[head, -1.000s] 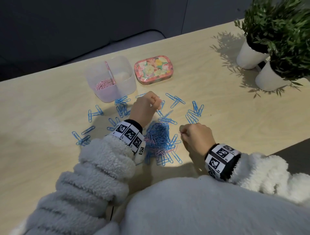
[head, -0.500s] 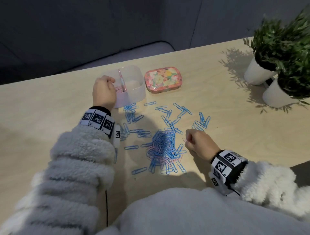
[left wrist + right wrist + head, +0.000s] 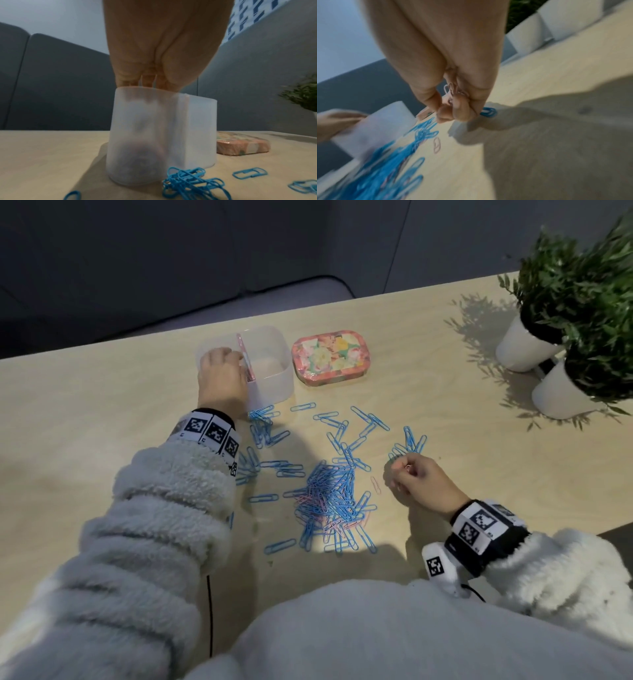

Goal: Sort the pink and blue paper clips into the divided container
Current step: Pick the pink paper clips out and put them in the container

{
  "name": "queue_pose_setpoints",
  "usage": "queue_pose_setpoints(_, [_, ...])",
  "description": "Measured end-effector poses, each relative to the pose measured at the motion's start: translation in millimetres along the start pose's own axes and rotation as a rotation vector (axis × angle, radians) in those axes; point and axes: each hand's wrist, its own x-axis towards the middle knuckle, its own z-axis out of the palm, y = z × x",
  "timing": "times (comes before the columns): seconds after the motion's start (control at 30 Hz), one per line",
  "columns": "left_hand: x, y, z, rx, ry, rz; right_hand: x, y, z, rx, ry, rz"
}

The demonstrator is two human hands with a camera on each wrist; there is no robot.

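A translucent divided container (image 3: pixel 274 385) stands at the back of the table, with a pink divider (image 3: pixel 244 350). My left hand (image 3: pixel 230 361) hangs over its left compartment, fingers curled down inside; thin pale clip wires (image 3: pixel 148 81) show between the fingers above the container (image 3: pixel 197 128). A heap of blue paper clips (image 3: pixel 329 491) with some pink ones mixed in lies mid-table. To the right of the heap, my right hand (image 3: pixel 404 471) is curled round several pink paper clips (image 3: pixel 452 92). One loose pink clip (image 3: pixel 375 484) lies just left of it.
A flowered tin (image 3: pixel 329 357) sits right of the container. Two white pots with green plants (image 3: pixel 561 385) stand at the far right. Blue clips (image 3: pixel 188 181) are scattered in front of the container and around the heap. The table's near edge is under my sleeves.
My left hand went from the heap back and left to the container and now dips into its left compartment. My right hand stayed right of the heap, and a pink clip now lies beside it.
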Motion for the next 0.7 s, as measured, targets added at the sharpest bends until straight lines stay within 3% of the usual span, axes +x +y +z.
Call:
queue_pose_setpoints(0.07, [-11.2, 9.1, -0.4, 0.020, 0.167, 0.101, 1.5, -1.0, -2.4, 0.216, 0.029, 0.118])
queue_pose_setpoints(0.13, [-27.5, 30.0, 3.9, 0.076, 0.207, 0.220, 0.4, 0.0, -3.4, 0.280, 0.047, 0.162])
queue_pose_setpoints(0.23, [-56.8, 62.7, 23.3, 0.066, -0.061, 0.406, 1.4, 8.4, 1.8, 0.074, 0.010, 0.080])
queue_pose_setpoints(0.3, [-74.7, 75.0, 40.0, 0.034, -0.282, 0.405, 3.4, 13.1, 9.2, -0.120, -0.044, 0.001])
queue_pose_setpoints(0.4, [-86.7, 86.1, 59.2, 0.021, -0.440, 0.365, 7.4, 13.5, 20.0, -0.400, -0.029, -0.048])
queue_pose_setpoints(0.6, [-89.8, 98.6, 69.6, -0.006, -0.498, 0.313, 12.3, 4.7, 25.2, -0.482, -0.124, -0.056])
queue_pose_setpoints(0.7, [-83.3, 99.4, 68.6, -0.017, -0.455, 0.262, 11.1, 0.2, 24.1, -0.328, -0.127, -0.076])
